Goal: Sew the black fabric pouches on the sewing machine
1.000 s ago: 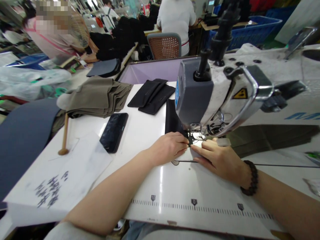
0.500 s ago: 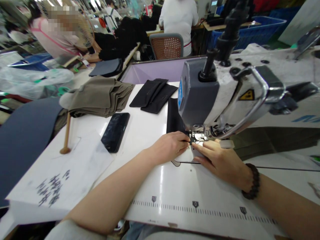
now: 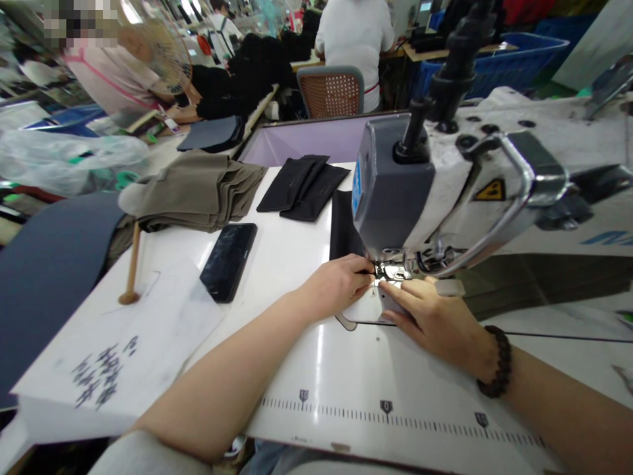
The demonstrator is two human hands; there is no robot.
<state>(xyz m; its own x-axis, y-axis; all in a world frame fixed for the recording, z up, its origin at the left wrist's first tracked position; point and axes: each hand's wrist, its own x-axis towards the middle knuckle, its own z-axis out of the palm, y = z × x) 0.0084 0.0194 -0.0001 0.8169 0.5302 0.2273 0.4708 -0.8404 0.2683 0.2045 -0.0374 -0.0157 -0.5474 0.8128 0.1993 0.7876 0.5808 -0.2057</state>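
A black fabric piece (image 3: 343, 224) lies under the grey head of a sewing machine (image 3: 388, 188), partly hidden behind it. My left hand (image 3: 336, 285) has its fingers curled together on the fabric's near edge, just left of the presser foot (image 3: 394, 270). Fingertips and machine parts hide most of that edge. Stretched out flat beside the metal plate, my right hand (image 3: 435, 315) has its index fingertip just in front of the presser foot. A dark beaded bracelet (image 3: 498, 361) circles the right wrist.
Black sewn pieces (image 3: 309, 188) and a stack of olive-brown fabric (image 3: 198, 191) lie on the white table. A phone (image 3: 229, 262), a wooden stick (image 3: 132, 270) and a paper with writing (image 3: 143, 330) are at left. Other people work beyond.
The black fabric's near edge has slid slightly away, so less dark cloth shows between my fingertips. My left fingers have shifted slightly away with it; my right hand has barely moved.
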